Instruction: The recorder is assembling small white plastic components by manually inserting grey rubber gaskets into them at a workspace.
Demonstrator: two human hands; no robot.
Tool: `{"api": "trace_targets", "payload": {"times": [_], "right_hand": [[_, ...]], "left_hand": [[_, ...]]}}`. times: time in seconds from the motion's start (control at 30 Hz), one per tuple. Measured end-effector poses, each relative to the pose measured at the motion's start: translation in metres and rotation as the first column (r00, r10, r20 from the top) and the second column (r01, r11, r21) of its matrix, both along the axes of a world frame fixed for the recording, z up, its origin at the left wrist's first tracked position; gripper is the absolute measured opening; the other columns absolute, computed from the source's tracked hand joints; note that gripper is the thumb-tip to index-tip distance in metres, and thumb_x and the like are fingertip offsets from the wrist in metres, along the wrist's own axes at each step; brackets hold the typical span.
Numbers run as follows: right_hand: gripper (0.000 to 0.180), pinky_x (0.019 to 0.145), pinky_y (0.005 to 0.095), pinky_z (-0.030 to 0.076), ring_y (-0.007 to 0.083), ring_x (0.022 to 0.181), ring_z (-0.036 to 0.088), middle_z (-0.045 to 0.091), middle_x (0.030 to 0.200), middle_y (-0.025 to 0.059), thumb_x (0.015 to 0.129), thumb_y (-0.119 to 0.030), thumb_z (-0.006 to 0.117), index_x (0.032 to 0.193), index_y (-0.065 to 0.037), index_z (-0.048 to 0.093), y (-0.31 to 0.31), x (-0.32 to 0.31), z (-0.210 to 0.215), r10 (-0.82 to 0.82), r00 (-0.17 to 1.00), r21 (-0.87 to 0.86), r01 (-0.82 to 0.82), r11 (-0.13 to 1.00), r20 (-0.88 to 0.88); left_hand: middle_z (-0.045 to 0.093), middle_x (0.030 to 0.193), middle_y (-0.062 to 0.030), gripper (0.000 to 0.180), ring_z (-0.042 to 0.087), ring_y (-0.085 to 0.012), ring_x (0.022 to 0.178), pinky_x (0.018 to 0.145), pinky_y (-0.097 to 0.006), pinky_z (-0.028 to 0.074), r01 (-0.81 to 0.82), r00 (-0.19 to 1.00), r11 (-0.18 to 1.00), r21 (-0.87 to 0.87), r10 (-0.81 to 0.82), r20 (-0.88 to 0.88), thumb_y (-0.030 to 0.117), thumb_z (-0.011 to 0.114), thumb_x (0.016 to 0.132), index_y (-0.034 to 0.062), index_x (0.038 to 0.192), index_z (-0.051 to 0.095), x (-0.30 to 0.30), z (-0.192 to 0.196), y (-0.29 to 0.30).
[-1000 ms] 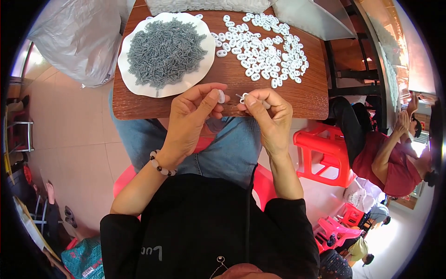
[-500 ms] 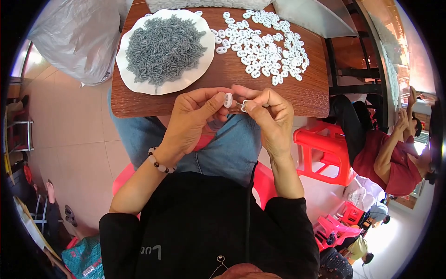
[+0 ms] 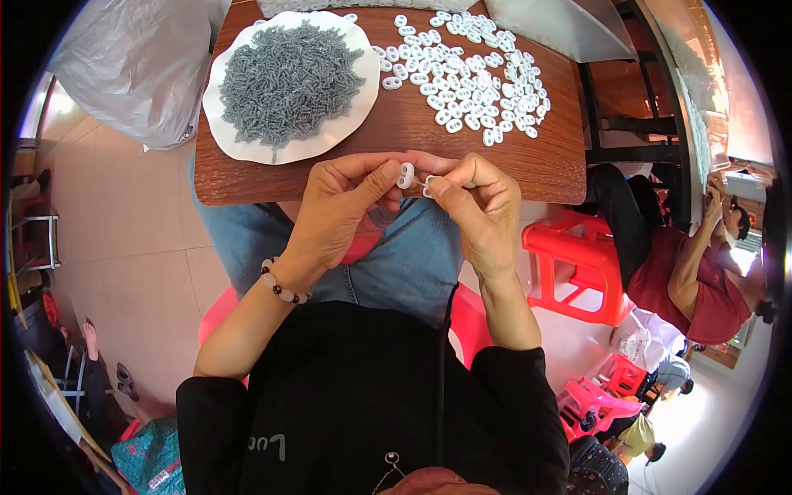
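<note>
My left hand (image 3: 340, 213) pinches a small white oval plastic piece (image 3: 406, 175) between thumb and fingers, just at the near edge of the brown wooden table (image 3: 396, 136). My right hand (image 3: 477, 208) pinches a second small white piece (image 3: 428, 186) right beside it, the two pieces nearly touching. Both hands hover over my lap in blue jeans. Beyond them a white plate (image 3: 247, 148) bears a heap of small grey springs (image 3: 285, 78). To its right many loose white oval pieces (image 3: 470, 70) lie spread on the table.
A large clear plastic bag (image 3: 132, 66) leans left of the table. A red plastic stool (image 3: 573, 264) stands at my right, and another seated person in a red top (image 3: 701, 272) is farther right. A pink stool (image 3: 598, 396) is below them.
My two hands have drawn closer together at the table's edge, bringing the two white pieces nearly into contact. The plate and loose pieces have not moved.
</note>
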State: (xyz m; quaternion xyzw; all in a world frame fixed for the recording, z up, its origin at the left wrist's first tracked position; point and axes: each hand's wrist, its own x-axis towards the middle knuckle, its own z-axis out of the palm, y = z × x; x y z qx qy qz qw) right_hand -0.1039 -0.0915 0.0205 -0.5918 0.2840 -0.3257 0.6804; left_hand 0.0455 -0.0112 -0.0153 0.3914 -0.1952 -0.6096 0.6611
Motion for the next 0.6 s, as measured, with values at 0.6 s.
{"api": "trace_targets", "payload": {"times": [0.6], "right_hand": [[0.008,0.079,0.0292,0.051,0.0161,0.085,0.064,0.064,0.105,0.0241,0.087,0.002,0.056,0.078,0.002,0.056,0.002,-0.0001,-0.0015,-0.018,0.999,-0.018,0.017,1.0,-0.045]], "left_hand": [[0.066,0.086,-0.0044,0.023,0.056,-0.0071,0.07,0.065,-0.02,0.047,-0.002,0.998,1.0,-0.009,0.003,0.056,0.014,0.061,0.09,-0.0018,0.106,0.066,-0.0018,-0.0024,0.0005]]}}
